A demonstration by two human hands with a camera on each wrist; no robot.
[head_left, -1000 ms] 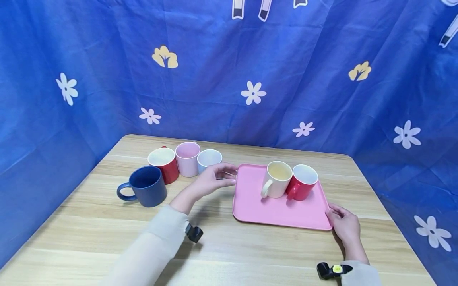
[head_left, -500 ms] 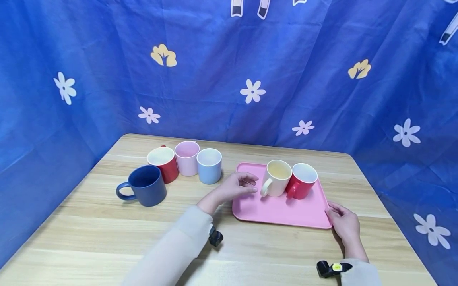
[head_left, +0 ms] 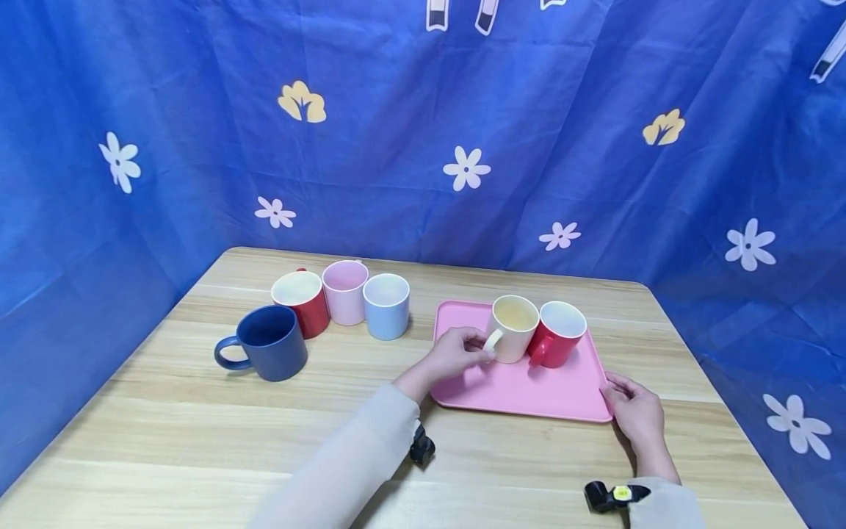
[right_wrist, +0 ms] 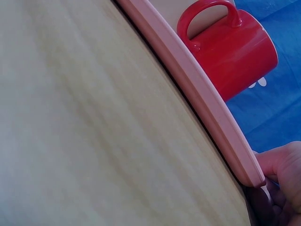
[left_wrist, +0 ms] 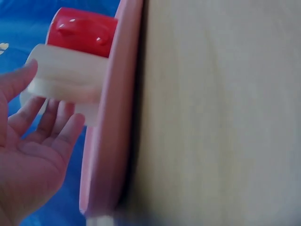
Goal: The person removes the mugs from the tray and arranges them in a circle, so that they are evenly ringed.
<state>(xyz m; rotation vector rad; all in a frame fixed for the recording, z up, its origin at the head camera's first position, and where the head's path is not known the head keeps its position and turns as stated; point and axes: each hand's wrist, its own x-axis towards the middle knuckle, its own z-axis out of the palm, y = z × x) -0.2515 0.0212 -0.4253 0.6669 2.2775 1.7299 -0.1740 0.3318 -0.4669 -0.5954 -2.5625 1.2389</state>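
Observation:
On the pink tray (head_left: pixel 522 397) a cream mug (head_left: pixel 518 339) stands upright, its handle turned toward my left hand (head_left: pixel 452 358). The thumb and fingers of that hand are spread around the handle side, fingertips right at the mug in the left wrist view. Beside the cream mug sits a red mug (head_left: pixel 560 350), white inside, with its handle toward me. My right hand (head_left: pixel 636 417) grips the tray's front right corner; in the right wrist view its thumb (right_wrist: pixel 273 160) lies over the rim, with curled fingers below.
At the table's left stand a dark blue mug (head_left: pixel 274 356), a red mug (head_left: pixel 312 312), a pink mug (head_left: pixel 346 305) and a light blue mug (head_left: pixel 387 317). Behind the wooden table (head_left: pixel 198 441) hangs a blue patterned curtain (head_left: pixel 370 147).
My left hand has moved right, from the tray's left edge over the tray to the cream mug's handle. The right hand has stayed at the tray's corner; the mugs stand as before.

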